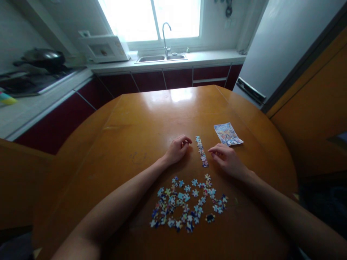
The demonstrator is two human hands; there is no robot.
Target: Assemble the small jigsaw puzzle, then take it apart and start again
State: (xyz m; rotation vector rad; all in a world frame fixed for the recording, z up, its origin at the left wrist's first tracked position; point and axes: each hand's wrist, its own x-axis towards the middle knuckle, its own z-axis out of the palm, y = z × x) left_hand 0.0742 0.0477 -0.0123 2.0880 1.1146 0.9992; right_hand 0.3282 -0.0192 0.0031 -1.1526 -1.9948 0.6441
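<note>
A narrow strip of joined jigsaw puzzle pieces [201,151] lies on the wooden table, running away from me. To its left rests my left hand [179,148], fingers loosely bent and a little apart, with nothing seen in them. On the strip's right side is my right hand [224,157], its index finger stretched toward the strip without touching it; no piece shows in its fingers. Nearer to me, many loose puzzle pieces [187,204] are scattered between my forearms. A creased picture sheet [227,133] lies just beyond my right hand.
The brown table [151,119] has a rounded outline. Behind it stand a counter with a sink [159,57], a tap [165,39] and a white microwave [104,48]. A pan [43,56] sits on the stove at left, and a fridge [279,43] stands at right.
</note>
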